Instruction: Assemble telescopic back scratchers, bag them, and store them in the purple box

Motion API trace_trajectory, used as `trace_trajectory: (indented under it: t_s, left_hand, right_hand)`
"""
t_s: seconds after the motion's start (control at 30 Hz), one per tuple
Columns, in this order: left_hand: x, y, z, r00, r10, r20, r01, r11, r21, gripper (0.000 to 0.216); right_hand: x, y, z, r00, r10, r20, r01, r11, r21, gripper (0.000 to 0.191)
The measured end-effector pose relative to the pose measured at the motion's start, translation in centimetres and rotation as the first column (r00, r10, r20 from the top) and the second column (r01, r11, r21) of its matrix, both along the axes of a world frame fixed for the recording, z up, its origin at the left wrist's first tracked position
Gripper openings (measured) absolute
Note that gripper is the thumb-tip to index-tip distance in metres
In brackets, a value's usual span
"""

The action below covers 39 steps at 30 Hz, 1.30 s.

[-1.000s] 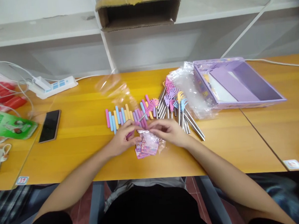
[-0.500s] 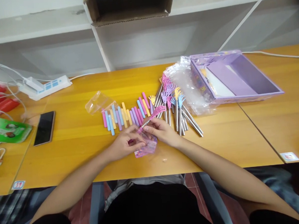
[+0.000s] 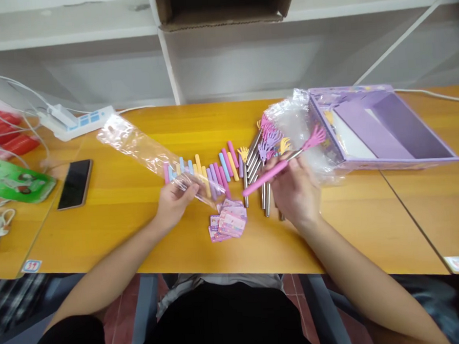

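My left hand [image 3: 173,203] pinches a long clear plastic bag [image 3: 139,146] near its lower end; the bag slants up to the left. In my right hand [image 3: 298,194] is a back scratcher [image 3: 266,177] with a pink handle, a short metal shaft and a pink hand-shaped head. Below and between the hands lies a small pile of pink and purple printed cards [image 3: 232,223]. Coloured handle tubes [image 3: 220,177] in pink, blue, yellow and purple lie in a row behind the bag. Metal rods with hand-shaped heads [image 3: 265,149] are heaped behind my right hand, which partly hides them.
A purple box [image 3: 401,158] stands at the right, with clear plastic bags [image 3: 295,112] against its left side. At the left are a phone [image 3: 75,184], a white power strip [image 3: 88,123] with cables and a green package [image 3: 18,178]. A cardboard box [image 3: 225,23] sits on the shelf above.
My hands have moved apart. The right has carried the pink back scratcher up and right; the left now holds up the long clear bag. The printed cards lie uncovered on the table.
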<state>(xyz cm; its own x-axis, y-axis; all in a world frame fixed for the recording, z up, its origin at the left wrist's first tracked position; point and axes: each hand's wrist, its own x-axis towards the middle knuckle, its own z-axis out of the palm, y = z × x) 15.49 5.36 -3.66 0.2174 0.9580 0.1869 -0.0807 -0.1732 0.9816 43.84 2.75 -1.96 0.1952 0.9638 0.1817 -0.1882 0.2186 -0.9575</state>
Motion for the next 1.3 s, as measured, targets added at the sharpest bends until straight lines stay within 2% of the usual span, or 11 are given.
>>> trace_trajectory:
  t_s: [0.07,0.13,0.23,0.33,0.43,0.63,0.77,0.87,1.1,1.2,1.3]
  left_hand:
    - [-0.3,0.7,0.1,0.992,0.110,0.067,-0.106,0.993,-0.061,0.035]
    - [-0.5,1.2,0.4,0.973,0.191,0.131,-0.178,0.979,-0.103,0.038]
    - [-0.5,1.6,1.0,0.952,0.237,0.195,-0.217,0.969,-0.116,0.039]
    - [-0.5,1.7,1.4,0.954,0.217,0.205,-0.196,0.973,-0.119,0.042]
    - [-0.6,1.6,1.4,0.954,0.209,0.213,-0.186,0.975,-0.126,0.043]
    - [-0.6,1.5,1.3,0.956,0.167,0.243,-0.128,0.977,-0.168,0.041]
    - [-0.1,0.9,0.6,0.982,0.051,0.179,-0.013,0.978,-0.209,0.041]
    - [0.3,0.5,0.1,0.986,-0.046,0.160,0.083,0.969,-0.233,0.037]
    - [0.6,0.2,-0.2,0.983,-0.103,0.151,0.144,0.945,-0.293,0.041]
    - [0.7,0.0,-0.1,0.984,-0.075,0.163,0.121,0.949,-0.292,0.040]
    - [0.4,0.4,0.4,0.975,0.057,0.217,0.005,0.961,-0.277,0.041]
  right_hand:
    - [0.7,-0.4,0.2,0.998,0.023,0.065,-0.021,0.999,-0.025,0.028]
    - [0.9,-1.0,0.1,0.974,0.180,0.136,-0.175,0.983,-0.049,0.030]
    - [0.5,-1.6,0.0,0.819,0.434,0.376,-0.433,0.897,-0.092,0.031]
    - [-0.4,-1.6,-0.1,0.626,0.410,0.663,-0.489,0.869,-0.075,0.034]
    - [-0.7,-1.2,-0.5,0.555,0.352,0.753,-0.496,0.867,-0.040,0.036]
    - [-0.4,-1.0,-0.6,0.548,0.354,0.758,-0.485,0.873,-0.056,0.034]
    - [-0.7,-1.0,-0.4,0.532,0.350,0.771,-0.510,0.859,-0.038,0.032]
    - [-0.9,-1.0,-0.4,0.554,0.334,0.763,-0.503,0.864,-0.013,0.034]
    - [-1.0,-1.1,-0.4,0.561,0.389,0.731,-0.520,0.853,-0.055,0.038]
    - [-1.0,-1.1,-0.3,0.577,0.409,0.707,-0.508,0.858,-0.082,0.034]
    - [-0.8,-1.2,-0.4,0.631,0.453,0.630,-0.471,0.869,-0.152,0.029]
